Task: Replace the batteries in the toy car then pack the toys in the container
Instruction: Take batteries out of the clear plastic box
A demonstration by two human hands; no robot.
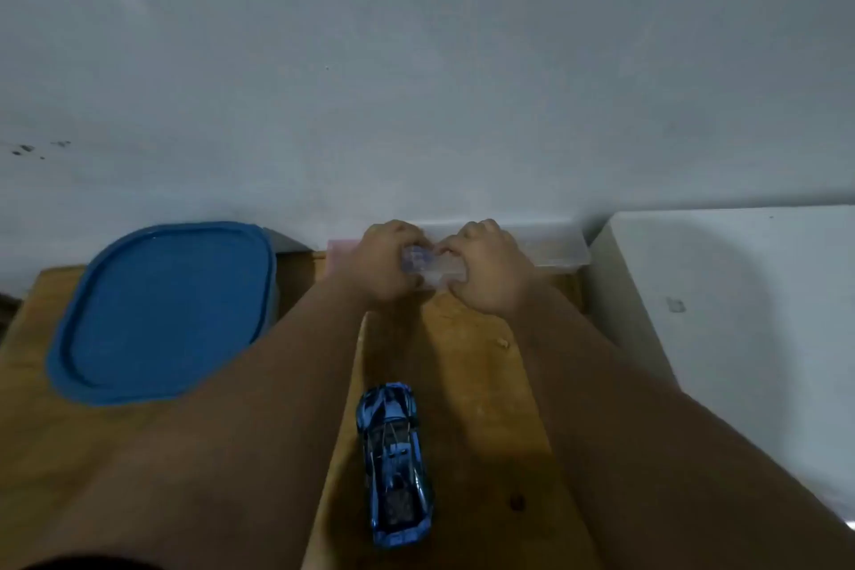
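1. Both my arms reach across the wooden worktop point(486, 384) toward its far edge, by the wall.
2. My left hand point(381, 262) and right hand point(490, 268) are closed together on a small clear plastic case point(428, 268); what is inside it is too blurred to tell.
3. Behind my hands a clear plastic box point(555, 252) lies along the far edge against the wall.
4. The blue toy car point(395, 463) stands on its wheels near the worktop's near edge, between my forearms, untouched.
5. A container with its blue lid point(162, 315) on sits at the far left corner, well apart from the car.
6. A white surface point(740, 315) adjoins the worktop's right edge.
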